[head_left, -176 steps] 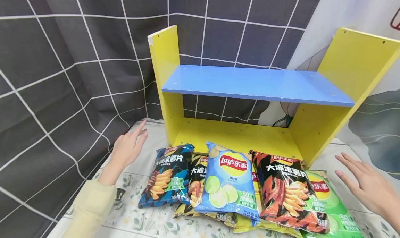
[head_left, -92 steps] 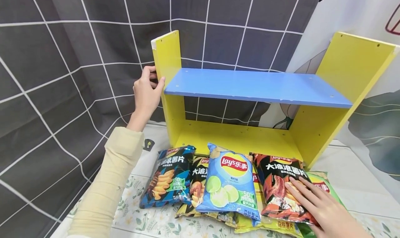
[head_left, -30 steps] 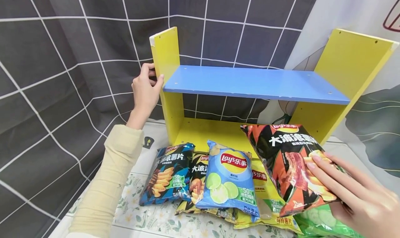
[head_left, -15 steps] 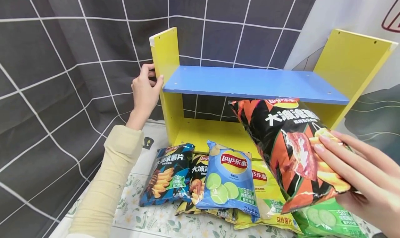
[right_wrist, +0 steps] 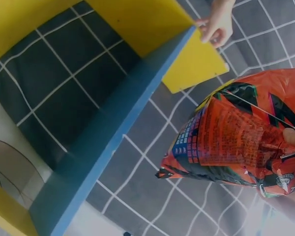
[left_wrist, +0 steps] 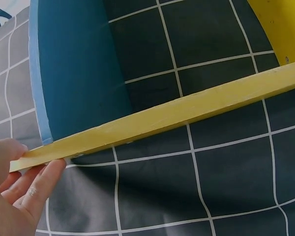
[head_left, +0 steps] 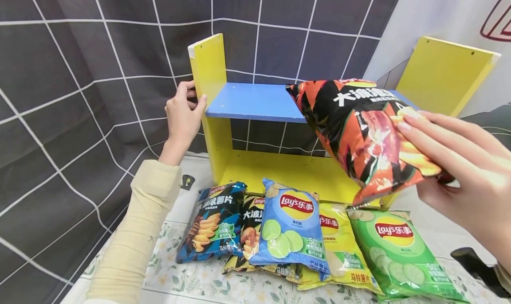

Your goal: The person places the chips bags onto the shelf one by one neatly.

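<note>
My right hand (head_left: 467, 162) grips a black and orange bag of chips (head_left: 367, 135) by its right side, fingers over the front. The bag is raised and tilted, overlapping the blue shelf board (head_left: 255, 102) in the head view; its printed back (right_wrist: 226, 132) shows in the right wrist view. On the left, my left hand (head_left: 185, 113) pinches the edge of the yellow side panel (head_left: 209, 69) of the shelf unit, thumb on one face and fingers on the other. The left wrist view shows the thumb and fingers around the panel's edge (left_wrist: 137, 123).
On the flowered tabletop (head_left: 191, 282), in front of the shelf, lie a dark blue chip bag (head_left: 211, 224), a black and yellow one (head_left: 250, 233), a light blue one (head_left: 289, 228), a yellow one (head_left: 343, 251) and a green one (head_left: 403, 255). A dark grid curtain (head_left: 119, 51) hangs behind.
The right hand came onto the black and orange bag, gripped it and lifted it off the green and yellow bags to shelf-board height. Earlier, the left hand moved up to the side panel and stayed there.
</note>
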Motion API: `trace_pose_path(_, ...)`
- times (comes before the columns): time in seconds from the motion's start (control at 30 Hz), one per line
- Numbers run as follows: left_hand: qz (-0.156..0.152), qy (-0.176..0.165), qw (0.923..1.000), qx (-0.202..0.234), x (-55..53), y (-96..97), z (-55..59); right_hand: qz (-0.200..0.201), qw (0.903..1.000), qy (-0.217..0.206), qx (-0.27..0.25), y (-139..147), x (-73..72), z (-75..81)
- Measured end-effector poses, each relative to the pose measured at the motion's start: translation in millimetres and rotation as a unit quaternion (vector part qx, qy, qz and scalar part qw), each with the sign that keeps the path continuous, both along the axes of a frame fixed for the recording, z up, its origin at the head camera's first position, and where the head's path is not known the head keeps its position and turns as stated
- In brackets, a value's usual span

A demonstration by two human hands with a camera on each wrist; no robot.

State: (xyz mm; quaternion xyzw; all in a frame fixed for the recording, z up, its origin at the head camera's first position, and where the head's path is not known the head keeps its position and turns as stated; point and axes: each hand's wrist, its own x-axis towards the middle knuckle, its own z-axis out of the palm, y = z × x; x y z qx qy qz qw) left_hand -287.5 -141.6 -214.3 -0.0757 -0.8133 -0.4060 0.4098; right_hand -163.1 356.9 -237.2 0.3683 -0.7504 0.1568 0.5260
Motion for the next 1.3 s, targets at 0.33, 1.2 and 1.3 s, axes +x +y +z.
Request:
trace_pose_path(0.33,0.002,-0.005,1.0,-0.006,0.1,2.9,-1.4,-0.04,0.998,0.031,0.038,-105,35.8,68.1)
trace_pose_path(1.2,0.015,0.008,0.9998,-0.005,-0.9,-4.2,-2.6,-0.046,0.9938,-0.006,0.101,-171,-39.4,92.5)
trace_pose_path(1.3,0.016,0.009,0.9998,-0.004,-1.2,-4.9,-2.4,-0.048,0.994,-0.014,0.098,-178,-47.4,92.0)
